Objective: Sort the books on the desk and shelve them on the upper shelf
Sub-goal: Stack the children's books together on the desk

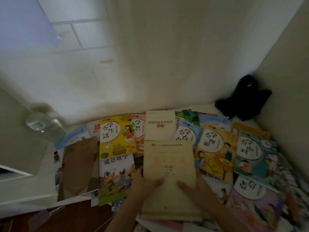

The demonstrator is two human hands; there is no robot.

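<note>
Cream booklet point(168, 180) held at centre, lying flat, long axis 6-to-12, top edge toward 12, over scattered books on the worktop point(41, 164). Left hand point(143, 183) gripping its left edge, thumb on cover; right hand point(195, 190) gripping right edge, thumb on cover. Both forearms coming in from 6. Second cream booklet point(158, 126) just beyond at 12. Yellow book point(117, 136) at 10, upright to view. Black bag point(244, 97) at 2 in corner. Glass jar point(43, 126) at 9.
</note>
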